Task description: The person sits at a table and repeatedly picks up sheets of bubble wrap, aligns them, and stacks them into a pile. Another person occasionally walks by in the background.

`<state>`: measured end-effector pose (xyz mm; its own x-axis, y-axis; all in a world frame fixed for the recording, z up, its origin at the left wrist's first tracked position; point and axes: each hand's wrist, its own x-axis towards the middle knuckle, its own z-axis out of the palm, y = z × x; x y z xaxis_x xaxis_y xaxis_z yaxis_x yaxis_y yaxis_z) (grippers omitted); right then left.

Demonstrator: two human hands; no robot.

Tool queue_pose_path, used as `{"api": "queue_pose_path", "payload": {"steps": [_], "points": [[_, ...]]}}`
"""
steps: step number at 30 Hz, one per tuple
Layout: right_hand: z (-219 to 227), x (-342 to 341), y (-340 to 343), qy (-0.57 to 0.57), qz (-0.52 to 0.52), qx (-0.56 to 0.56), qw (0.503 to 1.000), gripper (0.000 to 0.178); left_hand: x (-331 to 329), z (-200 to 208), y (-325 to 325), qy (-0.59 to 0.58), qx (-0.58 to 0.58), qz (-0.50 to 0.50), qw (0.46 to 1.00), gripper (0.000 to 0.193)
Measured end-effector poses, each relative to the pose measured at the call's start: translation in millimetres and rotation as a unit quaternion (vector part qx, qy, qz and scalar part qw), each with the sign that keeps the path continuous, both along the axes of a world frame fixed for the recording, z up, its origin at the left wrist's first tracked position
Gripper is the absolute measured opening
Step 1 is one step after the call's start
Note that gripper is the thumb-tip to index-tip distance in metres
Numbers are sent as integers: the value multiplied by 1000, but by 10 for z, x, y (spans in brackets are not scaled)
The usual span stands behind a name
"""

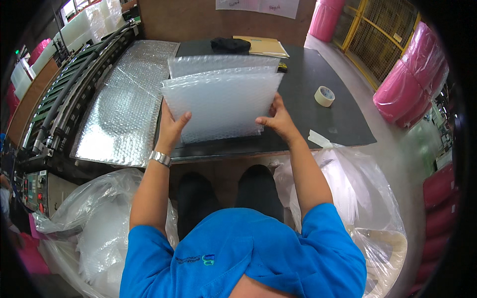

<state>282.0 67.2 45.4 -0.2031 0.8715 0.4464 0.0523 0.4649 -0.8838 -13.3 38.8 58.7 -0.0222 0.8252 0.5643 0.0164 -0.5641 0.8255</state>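
Between my two hands a stack of clear bubble wrap sheets [223, 104] stands on edge on the dark tabletop, its upper edges fanned a little apart. My left hand [172, 126] is closed on the stack's left edge, thumb on the near face and fingers hidden behind. At the right edge my right hand [279, 119] grips it the same way, thumb in front. Left of the stack lies a wide silvery bubble sheet [124, 104], flat beside the machine.
A roll of tape [324, 96] lies on the dark table [343, 119] at right. Behind the stack are a black cloth [230, 45] and brown envelopes [263, 46]. A roller machine [74, 84] borders the left. Plastic bags [107, 233] flank my legs. Pink wrapped rolls [415, 74] stand at right.
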Motion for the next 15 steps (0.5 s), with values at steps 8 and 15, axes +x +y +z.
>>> {"api": "queue_pose_path", "payload": {"steps": [8, 15], "points": [[-82, -56, -263, 92, 6, -158, 983, 64, 147, -367, -129, -30, -76, 1, 997, 75], [513, 4, -229, -24, -19, -9, 999, 52, 130, -35, -220, 170, 85, 308, 932, 99]]}}
